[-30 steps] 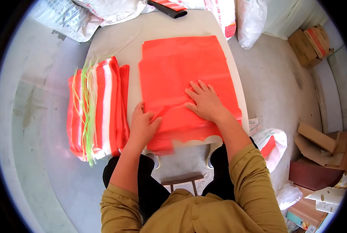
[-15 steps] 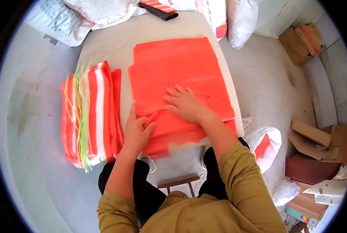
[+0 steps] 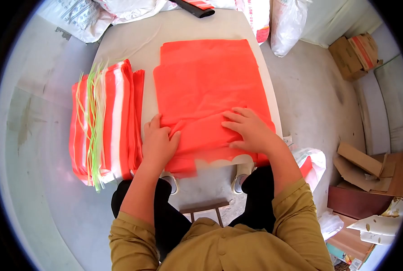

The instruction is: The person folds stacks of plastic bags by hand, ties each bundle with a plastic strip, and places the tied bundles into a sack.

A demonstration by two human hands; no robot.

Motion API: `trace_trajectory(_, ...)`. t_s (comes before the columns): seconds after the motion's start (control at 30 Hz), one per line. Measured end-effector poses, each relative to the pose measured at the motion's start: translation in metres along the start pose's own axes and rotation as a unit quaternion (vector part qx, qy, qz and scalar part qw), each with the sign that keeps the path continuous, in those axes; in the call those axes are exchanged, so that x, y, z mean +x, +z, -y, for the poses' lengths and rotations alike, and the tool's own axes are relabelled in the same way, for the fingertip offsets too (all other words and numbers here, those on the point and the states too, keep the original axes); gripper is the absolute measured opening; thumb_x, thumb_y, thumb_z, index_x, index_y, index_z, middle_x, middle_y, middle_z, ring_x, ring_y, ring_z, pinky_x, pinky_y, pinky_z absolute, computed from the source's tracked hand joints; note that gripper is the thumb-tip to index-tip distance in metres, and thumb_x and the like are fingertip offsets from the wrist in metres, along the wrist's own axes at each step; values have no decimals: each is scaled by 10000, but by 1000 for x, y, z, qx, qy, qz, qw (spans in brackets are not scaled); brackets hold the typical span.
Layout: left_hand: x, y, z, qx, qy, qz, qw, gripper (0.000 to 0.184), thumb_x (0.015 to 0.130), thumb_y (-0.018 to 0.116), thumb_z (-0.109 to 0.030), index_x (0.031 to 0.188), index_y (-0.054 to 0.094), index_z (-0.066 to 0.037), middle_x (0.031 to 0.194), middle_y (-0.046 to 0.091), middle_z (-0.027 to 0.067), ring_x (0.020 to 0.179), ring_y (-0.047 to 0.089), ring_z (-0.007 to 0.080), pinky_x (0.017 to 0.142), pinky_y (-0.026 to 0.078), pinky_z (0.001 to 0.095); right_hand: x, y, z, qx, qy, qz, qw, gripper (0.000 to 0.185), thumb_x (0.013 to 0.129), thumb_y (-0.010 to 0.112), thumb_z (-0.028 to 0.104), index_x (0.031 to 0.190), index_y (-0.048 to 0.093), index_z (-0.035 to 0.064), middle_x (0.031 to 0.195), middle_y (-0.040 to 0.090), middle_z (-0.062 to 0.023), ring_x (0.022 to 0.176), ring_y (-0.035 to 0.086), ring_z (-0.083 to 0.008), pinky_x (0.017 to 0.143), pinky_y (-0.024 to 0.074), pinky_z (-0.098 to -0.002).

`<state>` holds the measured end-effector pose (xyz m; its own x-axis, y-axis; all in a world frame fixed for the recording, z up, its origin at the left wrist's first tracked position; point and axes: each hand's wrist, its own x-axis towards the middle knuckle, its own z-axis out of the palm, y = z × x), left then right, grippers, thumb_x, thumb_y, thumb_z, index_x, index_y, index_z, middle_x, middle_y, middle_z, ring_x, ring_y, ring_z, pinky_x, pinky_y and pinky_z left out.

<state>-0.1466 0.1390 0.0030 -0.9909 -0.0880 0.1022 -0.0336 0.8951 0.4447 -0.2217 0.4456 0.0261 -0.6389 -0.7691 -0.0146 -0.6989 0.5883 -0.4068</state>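
Flat red sheets (image 3: pixel 210 81) lie in a stack on the pale table, wrinkled near the front edge. My left hand (image 3: pixel 160 141) rests at the stack's front left edge, fingers apart and touching the red material. On the front right part lies my right hand (image 3: pixel 251 131), its fingers spread over the creased sheet. Neither hand visibly grips anything. Left of the sheets stands a thick folded pile of red and white striped material (image 3: pixel 120 122), with thin green and yellow strips (image 3: pixel 94 128) lying across it.
The table (image 3: pixel 183 25) has a black roll (image 3: pixel 197 9) at its far edge. White sacks (image 3: pixel 84 20) lie beyond it. To the right are a cardboard box (image 3: pixel 348 56), an opened carton (image 3: pixel 361 167) and a white bag (image 3: pixel 316 167) on the floor. A stool (image 3: pixel 204 208) is below.
My right hand has moved right and toward the front edge, bunching the red sheet slightly. My left hand stays near the left edge. The camera view has shifted a little.
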Motion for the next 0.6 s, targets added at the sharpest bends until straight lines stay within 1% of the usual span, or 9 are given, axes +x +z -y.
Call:
trace_trajectory(0.03,0,0,-1,31,4,0,1000,279,871,769,-236,852,718,38,1456,541,245,1279,511,421,1088,443,459,-8,1,-1,-24,3,-2,1000,679,756,834,182,1391,613,87,1545,507,-115,1464,404,-345,1193,364,-476)
trace_trajectory(0.13,1,-3,-7,101,-13,-10,995,305,853,786,-234,998,734,29,1382,576,240,1270,513,417,1090,444,469,-21,-4,-2,-55,20,3,998,750,751,820,151,1450,554,88,1602,437,-122,1515,332,-351,1221,322,-478)
trace_trajectory(0.23,0,0,-5,97,58,-95,989,383,797,801,-204,1106,696,-2,1302,601,202,1254,520,397,1039,479,463,-29,-2,-10,-75,31,6,997,743,771,769,100,1474,526,98,1597,446,-117,1517,334,-349,1223,315,-475)
trace_trajectory(0.33,-2,-6,-3,102,216,-1,971,522,768,815,-189,1236,648,-28,1356,581,176,1288,518,385,1053,474,469,-32,9,-19,-79,28,-4,996,687,804,704,50,1468,533,101,1597,446,-113,1514,340,-345,1220,320,-472)
trace_trajectory(0.43,-11,-9,-14,47,243,56,967,562,754,811,-168,1273,638,-44,1405,567,164,1315,518,386,1070,472,483,-32,15,-22,-93,5,-35,995,633,807,636,-16,1426,547,89,1564,473,-138,1455,406,-364,1180,348,-484)
trace_trajectory(0.53,-11,-9,-16,37,214,72,974,598,737,809,-122,1302,632,-41,1415,560,162,1312,524,391,1085,474,473,-31,14,-21,-97,1,-43,994,618,813,620,-14,1420,551,80,1553,483,-136,1437,426,-355,1174,356,-472)
trace_trajectory(0.6,-9,-8,-14,48,208,80,974,595,734,757,-54,1315,627,-38,1425,564,155,1315,531,375,1081,482,453,-31,9,-21,-85,2,-35,996,587,834,602,4,1416,562,78,1543,494,-138,1424,441,-345,1175,356,-464)
